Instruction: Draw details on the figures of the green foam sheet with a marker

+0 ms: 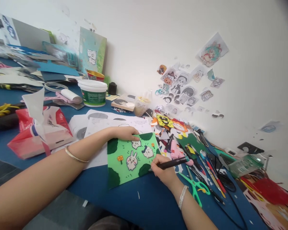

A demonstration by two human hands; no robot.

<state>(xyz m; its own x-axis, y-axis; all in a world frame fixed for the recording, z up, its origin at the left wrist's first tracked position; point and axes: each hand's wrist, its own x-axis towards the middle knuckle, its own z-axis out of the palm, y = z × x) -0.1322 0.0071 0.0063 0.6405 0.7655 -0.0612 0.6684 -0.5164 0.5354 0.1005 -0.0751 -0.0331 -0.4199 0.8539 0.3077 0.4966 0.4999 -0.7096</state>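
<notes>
I can see a round green-and-white plastic tub point(93, 95), a pale-green rectangular panel point(91, 48) upright behind it, a pink-handled white roller point(70, 95) just left of it, a red-and-white plastic tissue pack point(53, 124) front-left.

Matt paper card point(140, 160), smooth plastic marker point(174, 163), shiny metal bracelets point(183, 197).

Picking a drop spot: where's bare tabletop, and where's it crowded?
Bare: blue tabletop in front of the green card, left of the right forearm, bar a white sliver. Crowded: right of the right hand, with scissors, pens and a pink tool; paper sheets left of the card.
</notes>
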